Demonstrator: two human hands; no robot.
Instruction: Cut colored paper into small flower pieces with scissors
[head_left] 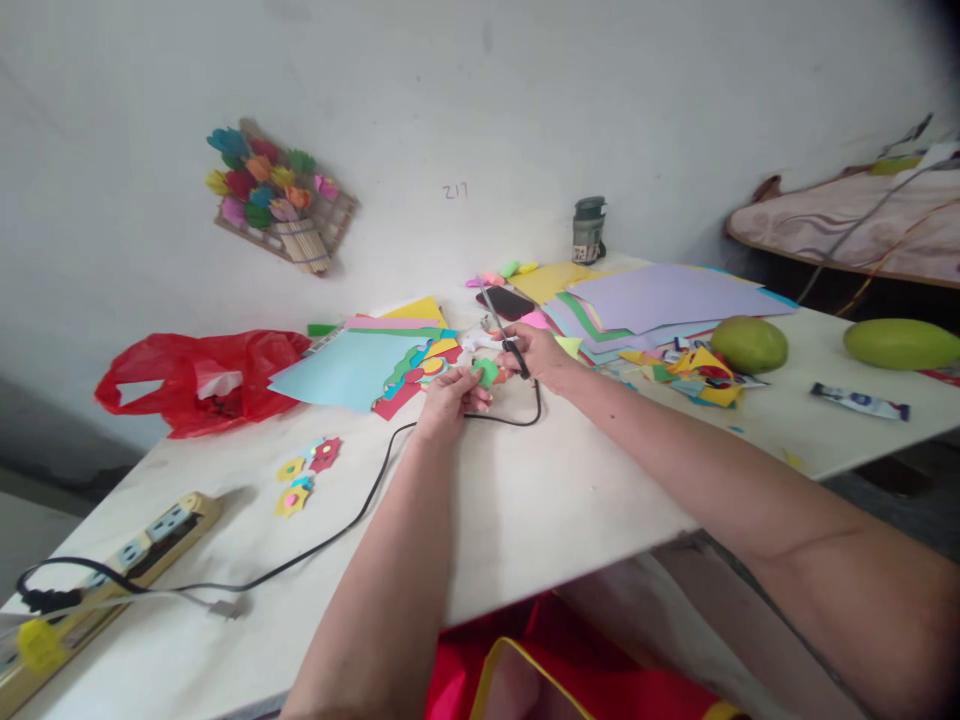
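My left hand (pixel 448 397) is closed, pinching a small green paper piece (pixel 487 373) between thumb and fingers. Close beside it, my right hand (pixel 538 352) grips scissors by their black handle (pixel 515 360), the blades (pixel 491 303) pointing up and away from the green paper. Behind both hands lies a white object (pixel 478 338), partly hidden. Just left of the hands are cut paper shapes (pixel 425 366) in red, yellow, green and blue. Several small paper flowers (pixel 309 473) in yellow, red and blue lie on the table farther left.
A black cord (pixel 375 490) runs from a power strip (pixel 161 540) past my hands. A red plastic bag (pixel 202 385) and blue paper (pixel 337 365) lie left. Right are paper sheets (pixel 660 295), scraps (pixel 697 375), two green fruits (pixel 750 345) and a tube (pixel 860 401). Behind are a phone (pixel 505 302) and tumbler (pixel 589 230).
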